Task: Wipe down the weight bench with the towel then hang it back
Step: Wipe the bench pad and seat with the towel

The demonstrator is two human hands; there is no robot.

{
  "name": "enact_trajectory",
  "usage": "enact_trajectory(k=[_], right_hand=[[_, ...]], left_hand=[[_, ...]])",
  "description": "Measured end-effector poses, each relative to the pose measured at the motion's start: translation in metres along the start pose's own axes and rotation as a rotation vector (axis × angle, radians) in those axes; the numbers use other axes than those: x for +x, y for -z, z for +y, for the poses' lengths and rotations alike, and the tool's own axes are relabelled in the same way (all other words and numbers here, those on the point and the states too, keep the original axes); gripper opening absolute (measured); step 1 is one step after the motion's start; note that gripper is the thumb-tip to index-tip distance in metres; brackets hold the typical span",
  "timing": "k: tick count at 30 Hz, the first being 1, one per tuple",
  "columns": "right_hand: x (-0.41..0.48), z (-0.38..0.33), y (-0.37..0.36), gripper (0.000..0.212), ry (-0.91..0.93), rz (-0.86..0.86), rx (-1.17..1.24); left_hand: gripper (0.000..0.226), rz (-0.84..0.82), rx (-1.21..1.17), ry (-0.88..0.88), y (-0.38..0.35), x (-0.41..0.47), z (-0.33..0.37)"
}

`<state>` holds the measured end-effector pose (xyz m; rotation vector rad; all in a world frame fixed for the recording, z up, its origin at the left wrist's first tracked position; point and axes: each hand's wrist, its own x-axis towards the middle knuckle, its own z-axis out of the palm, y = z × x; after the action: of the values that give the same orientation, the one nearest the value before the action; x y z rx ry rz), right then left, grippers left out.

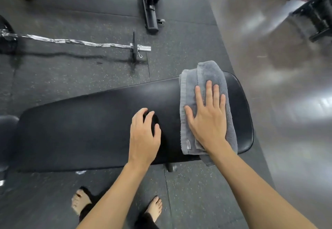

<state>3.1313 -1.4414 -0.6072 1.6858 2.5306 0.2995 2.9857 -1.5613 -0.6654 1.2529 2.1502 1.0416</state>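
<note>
Two bare feet [116, 206] stand on the speckled rubber floor mat [53, 77] at the bottom of the view, and two bare forearms reach up from there over the weight bench [80, 129]. The bench is a long black padded slab that runs from lower left to upper right, with one of its feet showing under the near edge. The left hand [144, 137] rests on the bare pad near the middle of the bench, its fingers loosely curled and holding nothing. Just to its right, the right hand [209, 119] lies palm down with fingers spread flat on the grey towel [190, 85], pressing on it rather than gripping it. The folded towel is laid crosswise over the bench close to its right end; its far edge reaches past the far side of the pad and a near corner hangs over the near side. Beyond the bench a chrome curl bar [75, 42] lies on the mat with a thin black plate near its sleeve end. Farther back stands the black steel base of another piece of gym equipment [150, 11]. To the right, the mat gives way to a glossy grey floor [269, 67].
</note>
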Motion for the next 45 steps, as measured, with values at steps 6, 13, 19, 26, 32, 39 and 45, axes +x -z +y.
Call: enact_trajectory(k=[6, 13, 19, 26, 32, 39, 45], right_hand=[[-0.018, -0.058, -0.021, 0.067, 0.085, -0.028, 0.049], [-0.039, -0.122, -0.044, 0.059, 0.29, -0.101, 0.041], [-0.002, -0.001, -0.002, 0.055, -0.151, 0.018, -0.07], [0.024, -0.014, -0.005, 0.054, -0.249, 0.048, -0.01], [-0.03, -0.167, -0.053, 0.056, 0.108, -0.044, 0.023], [-0.052, -0.12, -0.041, 0.055, 0.071, -0.046, -0.11], [0.002, 0.008, 0.003, 0.057, -0.329, 0.026, -0.047]], left_hand=[[0.04, 0.151, 0.051, 0.116, 0.025, 0.002, -0.112], [0.058, -0.033, 0.157, -0.121, 0.053, 0.001, -0.209], [0.059, -0.024, 0.146, -0.206, 0.038, 0.007, -0.202], [0.058, -0.012, 0.172, -0.217, 0.037, 0.007, -0.205], [0.055, -0.026, 0.132, -0.201, 0.04, 0.007, -0.204], [0.06, -0.06, 0.153, -0.313, 0.034, 0.036, -0.18], [0.069, -0.075, 0.342, -0.312, 0.017, 0.057, -0.166]])
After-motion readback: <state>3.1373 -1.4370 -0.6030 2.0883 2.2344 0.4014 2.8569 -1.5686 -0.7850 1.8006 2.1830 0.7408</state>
